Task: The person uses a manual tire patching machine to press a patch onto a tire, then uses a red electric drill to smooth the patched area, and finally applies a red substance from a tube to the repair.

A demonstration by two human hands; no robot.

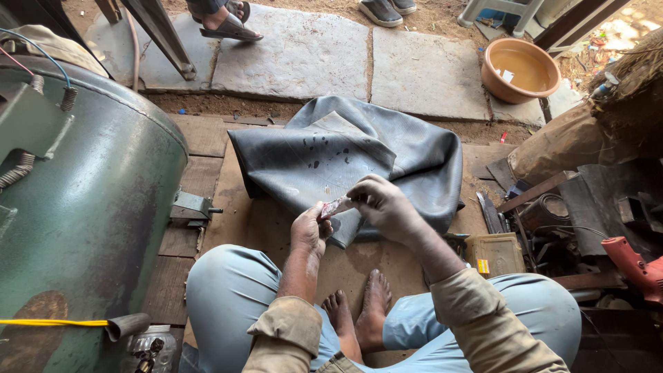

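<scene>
I sit cross-legged on wooden boards. Both hands meet over my lap on a small reddish-pink tube (336,206). My left hand (310,229) grips its lower end. My right hand (387,205) pinches its upper end with the fingertips. Just beyond my hands lies a large folded dark grey rubber inner tube (345,155), flat on the boards, with wet spots on its top face. My bare feet (359,311) are crossed below my hands.
A big green metal tank (83,207) stands at my left. A brown basin of water (519,69) sits far right on stone slabs. Tools, a small yellow box (494,254) and a red power tool (632,266) crowd the right. Other people's sandalled feet (231,26) stand at the top.
</scene>
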